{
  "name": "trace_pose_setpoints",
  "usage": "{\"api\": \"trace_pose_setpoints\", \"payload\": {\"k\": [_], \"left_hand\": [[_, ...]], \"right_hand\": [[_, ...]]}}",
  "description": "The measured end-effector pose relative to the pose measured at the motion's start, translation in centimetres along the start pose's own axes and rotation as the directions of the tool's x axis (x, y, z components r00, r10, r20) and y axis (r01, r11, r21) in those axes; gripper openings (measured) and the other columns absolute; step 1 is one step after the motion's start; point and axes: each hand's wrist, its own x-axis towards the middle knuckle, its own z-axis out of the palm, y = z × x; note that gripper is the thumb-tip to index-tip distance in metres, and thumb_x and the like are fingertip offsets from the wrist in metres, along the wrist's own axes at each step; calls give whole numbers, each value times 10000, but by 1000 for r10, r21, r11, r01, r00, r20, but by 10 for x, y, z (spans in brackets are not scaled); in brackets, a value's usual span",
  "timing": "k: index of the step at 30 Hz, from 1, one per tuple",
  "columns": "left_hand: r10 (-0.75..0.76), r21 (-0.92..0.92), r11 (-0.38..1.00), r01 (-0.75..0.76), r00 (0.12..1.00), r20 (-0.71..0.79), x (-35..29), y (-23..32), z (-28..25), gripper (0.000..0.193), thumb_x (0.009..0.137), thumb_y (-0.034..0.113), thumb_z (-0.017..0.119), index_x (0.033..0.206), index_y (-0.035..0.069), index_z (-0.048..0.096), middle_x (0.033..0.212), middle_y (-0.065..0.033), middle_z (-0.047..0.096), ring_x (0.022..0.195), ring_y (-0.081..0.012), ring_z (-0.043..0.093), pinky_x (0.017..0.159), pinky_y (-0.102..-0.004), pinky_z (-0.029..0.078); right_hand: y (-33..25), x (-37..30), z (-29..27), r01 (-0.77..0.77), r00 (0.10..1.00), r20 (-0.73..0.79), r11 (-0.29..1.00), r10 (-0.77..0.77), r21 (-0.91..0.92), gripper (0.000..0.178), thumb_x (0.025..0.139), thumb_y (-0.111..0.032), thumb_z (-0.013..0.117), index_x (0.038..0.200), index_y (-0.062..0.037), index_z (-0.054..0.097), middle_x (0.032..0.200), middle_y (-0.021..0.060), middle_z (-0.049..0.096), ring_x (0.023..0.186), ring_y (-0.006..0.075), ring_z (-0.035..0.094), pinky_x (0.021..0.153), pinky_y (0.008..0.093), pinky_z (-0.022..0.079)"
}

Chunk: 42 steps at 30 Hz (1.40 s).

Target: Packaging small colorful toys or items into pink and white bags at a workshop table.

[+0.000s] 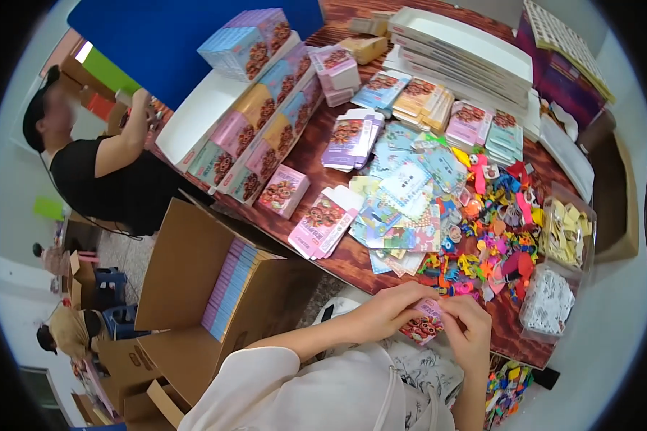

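Close to my body, at the table's front edge, both hands grip a small pink printed box (422,327). My left hand (389,310) is closed on its left and upper side, with the thumb laid across it. My right hand (469,325) pinches the box at its upper right. Just beyond my hands lies a heap of small colourful plastic toys (492,244). Left of that heap, printed cards (406,194) are spread in a loose pile. Flat pink cartons (325,223) lie in a stack at the table edge, near a pink box (284,191).
An open cardboard carton (187,359) with rows of boxes stands at left. Trays of boxes (266,129) and stacked white trays (460,57) occupy the table's far side. A clear container (568,237) holds folded yellow papers. A person in black (108,172) works at far left.
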Motion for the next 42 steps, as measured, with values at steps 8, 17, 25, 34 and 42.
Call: {"api": "trace_pose_setpoints", "payload": {"k": [8, 17, 25, 34, 42], "left_hand": [[-126, 18, 991, 131, 974, -189, -8, 29, -26, 808, 921, 106, 704, 1580, 38, 241, 1416, -234, 515, 1337, -332, 514, 1089, -400, 426], [195, 683, 683, 257, 837, -511, -24, 41, -95, 829, 802, 62, 687, 1511, -85, 282, 1408, -307, 477, 1279, -449, 504, 1092, -483, 411], [93, 788, 332, 518, 814, -574, -56, -22, -221, 852, 860, 152, 702, 1545, -64, 243, 1543, -309, 359, 1437, -455, 343, 1191, -478, 285], [145, 745, 462, 481, 788, -599, -26, -48, -111, 829, 836, 290, 783, 1469, -67, 383, 1507, -319, 394, 1383, -480, 380, 1158, -533, 289], [55, 572, 551, 608, 657, -752, -38, -51, -114, 1020, 684, 199, 902, 1518, -7, 351, 1434, -229, 465, 1301, -401, 452, 1114, -462, 366]], "right_hand": [[-10, 30, 36, 22, 998, -67, 998, -17, 66, 290, 908, 46, 638, 1196, 44, 675, 1069, 122, 697, 931, 160, 653, 806, 271, 506], [-22, 44, 61, -50, 999, 9, 919, 50, 391, 459, 936, 58, 587, 1385, 15, 498, 1224, 121, 626, 966, 128, 637, 771, 247, 516], [-102, 22, -20, 95, 927, 252, 822, -279, 562, 168, 924, -137, 657, 1011, -1, 702, 1002, 166, 704, 881, 264, 690, 775, 350, 540], [-152, 22, -10, 570, 731, -355, 234, -583, 788, 104, 817, -63, 775, 907, -31, 734, 888, 236, 712, 688, 318, 679, 555, 322, 545], [-156, 33, 41, 930, 267, -931, -186, -249, 317, 110, 846, -116, 761, 817, -51, 677, 869, 183, 696, 659, 288, 661, 545, 322, 550]]}}
